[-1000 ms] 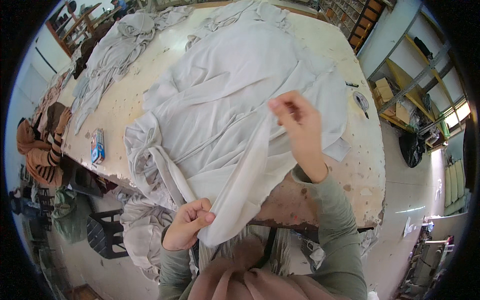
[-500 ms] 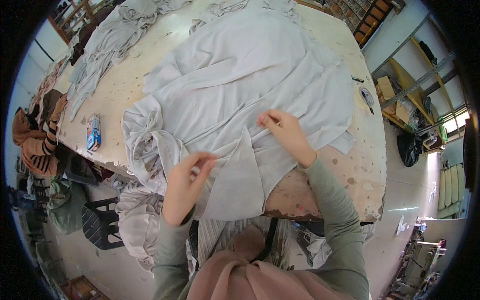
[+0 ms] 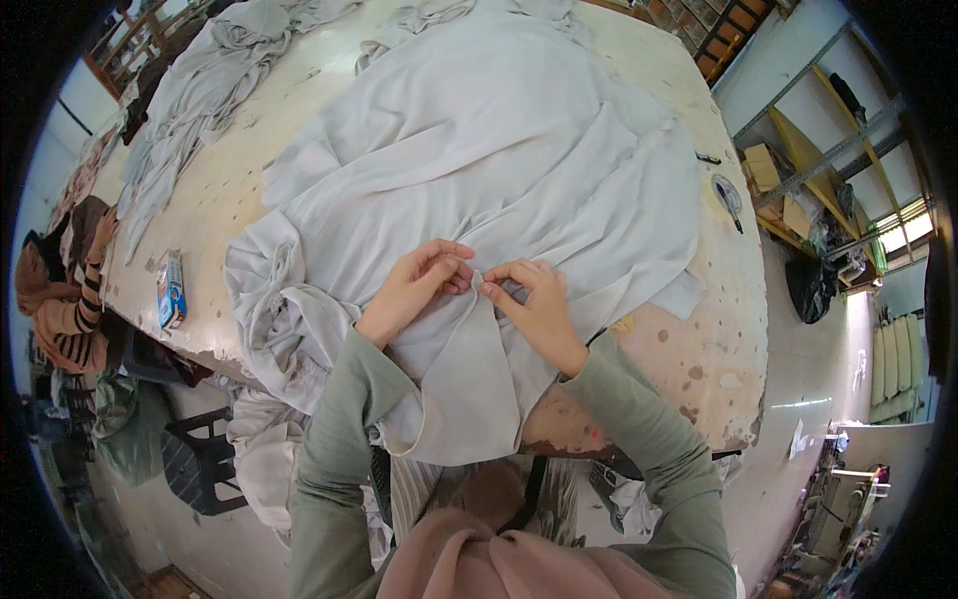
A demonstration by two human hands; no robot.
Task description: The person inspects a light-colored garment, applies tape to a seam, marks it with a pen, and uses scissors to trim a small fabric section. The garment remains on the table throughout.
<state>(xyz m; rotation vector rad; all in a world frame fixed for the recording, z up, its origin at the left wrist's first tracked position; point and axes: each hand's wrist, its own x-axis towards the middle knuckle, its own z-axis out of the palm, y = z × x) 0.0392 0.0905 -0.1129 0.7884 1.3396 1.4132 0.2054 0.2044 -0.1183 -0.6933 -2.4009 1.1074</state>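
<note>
A large sheet of pale grey fabric (image 3: 479,140) lies wrinkled over the table (image 3: 699,369), bunched in thick folds at its left side, with a narrow flap hanging over the near edge between my forearms. My left hand (image 3: 419,288) has thumb and fingers closed at the tip of this flap, in the middle of the cloth. Right beside it, my right hand (image 3: 531,304) pinches the same tip, fingertips almost touching those of my left hand.
A blue box (image 3: 170,291) sits at the table's left; a marker (image 3: 708,158) and a pair of scissors (image 3: 729,205) at the right. A co-worker (image 3: 70,319) in striped clothing works at the far left. A black chair (image 3: 198,461) stands below; shelving (image 3: 813,180) lines the right wall.
Earlier my left hand held the flap low and my right hand was higher; both have now come together, my left rising and my right descending, at the flap's tip.
</note>
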